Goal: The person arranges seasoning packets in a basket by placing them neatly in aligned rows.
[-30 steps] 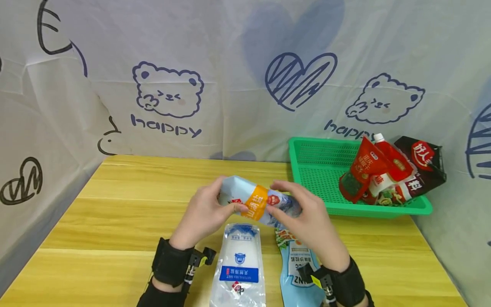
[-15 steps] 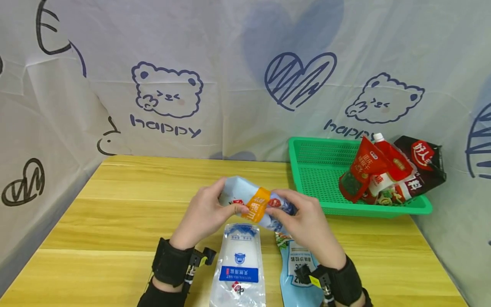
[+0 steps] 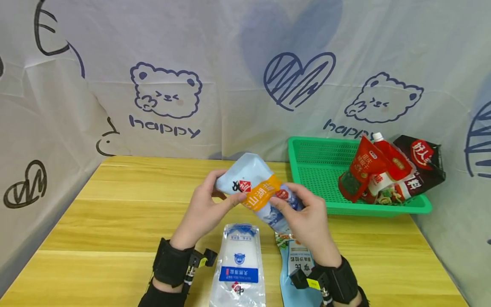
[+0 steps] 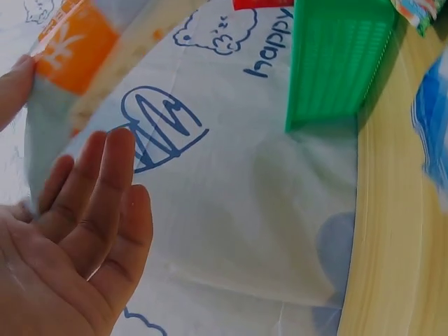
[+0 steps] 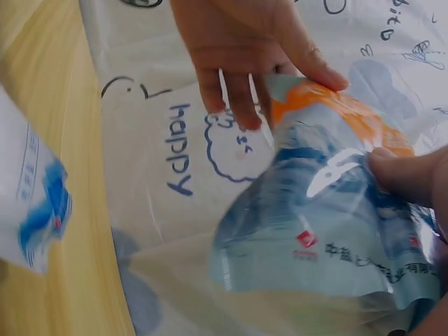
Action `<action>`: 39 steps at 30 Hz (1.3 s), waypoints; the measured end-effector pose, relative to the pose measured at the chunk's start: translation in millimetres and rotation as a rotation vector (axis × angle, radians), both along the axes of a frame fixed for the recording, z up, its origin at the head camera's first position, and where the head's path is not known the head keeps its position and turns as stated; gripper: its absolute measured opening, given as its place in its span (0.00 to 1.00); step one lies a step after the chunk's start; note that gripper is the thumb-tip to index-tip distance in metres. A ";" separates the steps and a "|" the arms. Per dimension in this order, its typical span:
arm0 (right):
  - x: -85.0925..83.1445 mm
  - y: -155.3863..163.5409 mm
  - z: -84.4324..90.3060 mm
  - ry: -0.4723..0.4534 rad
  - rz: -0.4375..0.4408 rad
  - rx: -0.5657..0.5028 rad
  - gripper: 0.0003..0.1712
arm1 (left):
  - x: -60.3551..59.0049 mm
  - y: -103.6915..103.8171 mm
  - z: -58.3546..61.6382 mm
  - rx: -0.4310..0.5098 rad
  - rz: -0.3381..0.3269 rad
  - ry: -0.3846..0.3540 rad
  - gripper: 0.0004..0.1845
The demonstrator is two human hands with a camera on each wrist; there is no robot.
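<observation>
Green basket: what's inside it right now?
The green basket holds a pile of pouches at its right end: red ones, a dark one, one with a white spout. Its left part shows bare mesh. Anything under the pile is hidden.

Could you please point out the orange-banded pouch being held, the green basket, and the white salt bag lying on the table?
orange-banded pouch (image 3: pixel 258 192): head view, on its orange band.
green basket (image 3: pixel 318 164): head view, on its bare mesh floor.
white salt bag (image 3: pixel 239 256): head view, on its white middle.
</observation>
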State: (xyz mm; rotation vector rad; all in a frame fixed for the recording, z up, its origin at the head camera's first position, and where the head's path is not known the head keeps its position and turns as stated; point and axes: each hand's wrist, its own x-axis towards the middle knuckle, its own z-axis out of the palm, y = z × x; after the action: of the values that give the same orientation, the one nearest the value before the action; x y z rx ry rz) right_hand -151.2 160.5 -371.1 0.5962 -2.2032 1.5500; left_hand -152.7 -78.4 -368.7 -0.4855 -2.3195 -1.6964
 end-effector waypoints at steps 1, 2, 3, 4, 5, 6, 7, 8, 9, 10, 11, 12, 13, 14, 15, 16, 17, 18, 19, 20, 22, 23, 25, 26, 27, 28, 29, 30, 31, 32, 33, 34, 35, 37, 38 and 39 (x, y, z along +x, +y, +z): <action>0.7 -0.9 0.1 -0.001 -0.008 -0.032 0.17 | -0.2 0.7 -0.3 0.028 -0.012 -0.001 0.31; 1.4 -1.8 0.3 -0.007 -0.015 -0.063 0.17 | -0.3 1.5 -0.4 0.056 -0.027 -0.002 0.32; 2.2 -2.7 0.6 -0.013 -0.022 -0.088 0.16 | -0.4 2.6 -0.9 0.084 -0.045 -0.005 0.33; 2.9 -3.6 0.7 -0.026 -0.028 -0.111 0.16 | -0.4 3.8 -1.2 0.112 -0.067 -0.009 0.34; 3.5 -4.5 0.9 -0.037 -0.029 -0.129 0.16 | -0.5 5.1 -1.4 0.134 -0.090 -0.011 0.35; 3.9 -5.4 0.8 -0.046 -0.026 -0.139 0.15 | -0.6 6.6 -1.8 0.157 -0.113 -0.015 0.35; 4.1 -6.2 0.6 -0.052 -0.024 -0.142 0.16 | -0.7 7.9 -2.3 0.178 -0.135 -0.017 0.35; 4.0 -6.9 0.3 -0.056 -0.019 -0.143 0.16 | -0.5 9.0 -2.5 0.197 -0.151 -0.019 0.35; 3.9 -7.6 -0.1 -0.059 -0.014 -0.141 0.16 | -0.5 10.0 -2.6 0.216 -0.162 -0.020 0.34; 3.7 -8.4 -0.6 -0.063 -0.006 -0.137 0.17 | -0.3 10.5 -2.5 0.233 -0.170 -0.019 0.33; 3.4 -9.0 -1.1 -0.065 0.002 -0.132 0.17 | -0.1 10.9 -2.5 0.247 -0.172 -0.017 0.32; 3.2 -9.6 -1.6 -0.065 0.008 -0.125 0.17 | 0.0 10.9 -2.3 0.257 -0.169 -0.013 0.32; 2.9 -10.0 -2.1 -0.067 0.011 -0.118 0.18 | 0.1 10.6 -2.1 0.259 -0.162 -0.007 0.31; 2.7 -10.4 -2.4 -0.069 0.018 -0.114 0.18 | 0.3 10.2 -1.6 0.252 -0.152 0.001 0.31; 2.3 -10.7 -2.9 -0.072 0.027 -0.113 0.18 | 0.2 9.8 -1.3 0.242 -0.142 0.009 0.31; 1.9 -10.9 -3.6 -0.075 0.037 -0.109 0.19 | 0.2 9.3 -0.9 0.230 -0.132 0.018 0.31; 1.6 -11.1 -4.1 -0.082 0.045 -0.106 0.19 | 0.1 8.9 -0.8 0.217 -0.122 0.026 0.31; 1.3 -11.2 -4.7 -0.089 0.053 -0.102 0.19 | 0.1 8.4 -0.7 0.204 -0.114 0.034 0.31; 0.9 -11.3 -5.3 -0.095 0.064 -0.102 0.20 | 0.1 8.0 -0.8 0.192 -0.106 0.040 0.31; 0.4 -11.3 -5.9 -0.104 0.075 -0.103 0.20 | 0.2 7.8 -0.7 0.184 -0.099 0.047 0.30; 0.1 -11.2 -6.6 -0.112 0.088 -0.089 0.21 | 0.1 7.7 -1.2 0.171 -0.088 0.062 0.29; 0.1 -11.1 -6.4 -0.114 0.091 -0.077 0.22 | 0.0 7.7 -1.6 0.166 -0.085 0.070 0.29; -0.3 -10.3 -6.1 -0.106 0.095 -0.050 0.23 | -0.2 8.0 -2.7 0.151 -0.080 0.088 0.28; -0.3 -9.9 -6.0 -0.102 0.093 -0.035 0.23 | -0.2 8.3 -3.0 0.146 -0.081 0.097 0.27; -0.1 -9.4 -5.6 -0.095 0.092 -0.016 0.24 | -0.2 8.5 -3.5 0.140 -0.081 0.106 0.27; -0.2 -8.9 -5.4 -0.089 0.090 -0.001 0.24 | -0.2 8.8 -3.9 0.132 -0.079 0.115 0.27; -0.3 -8.4 -5.1 -0.088 0.090 0.009 0.24 | -0.1 9.1 -4.2 0.125 -0.076 0.121 0.26; -0.4 -7.8 -4.8 -0.087 0.093 0.017 0.24 | 0.0 9.3 -4.5 0.119 -0.073 0.128 0.26; -0.3 -7.5 -4.4 -0.085 0.096 0.022 0.24 | 0.0 9.5 -4.7 0.114 -0.069 0.134 0.25; -0.3 -7.1 -4.0 -0.084 0.100 0.026 0.24 | 0.2 9.7 -4.9 0.111 -0.067 0.139 0.25; -0.2 -6.6 -3.4 -0.085 0.101 0.028 0.23 | 0.2 10.0 -5.0 0.104 -0.063 0.145 0.25; -0.2 -6.1 -2.9 -0.086 0.101 0.026 0.23 | 0.3 10.3 -5.3 0.097 -0.060 0.149 0.25; 0.0 -5.7 -2.2 -0.088 0.101 0.025 0.23 | 0.5 10.5 -5.4 0.087 -0.057 0.156 0.25; 0.8 -5.1 -1.0 -0.086 0.100 0.020 0.23 | 0.9 11.0 -5.7 0.064 -0.055 0.164 0.25; 1.3 -4.8 -0.6 -0.086 0.100 0.018 0.23 | 1.2 11.3 -6.0 0.051 -0.056 0.168 0.24; 1.7 -4.6 -0.2 -0.085 0.100 0.017 0.24 | 1.3 11.5 -6.2 0.036 -0.057 0.172 0.24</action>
State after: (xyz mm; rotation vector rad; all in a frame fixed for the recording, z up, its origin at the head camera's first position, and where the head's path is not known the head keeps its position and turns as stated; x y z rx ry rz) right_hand -149.5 155.9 -371.3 0.6668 -2.2825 1.6359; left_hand -151.3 -66.9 -374.9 -0.6687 -2.1698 -1.6475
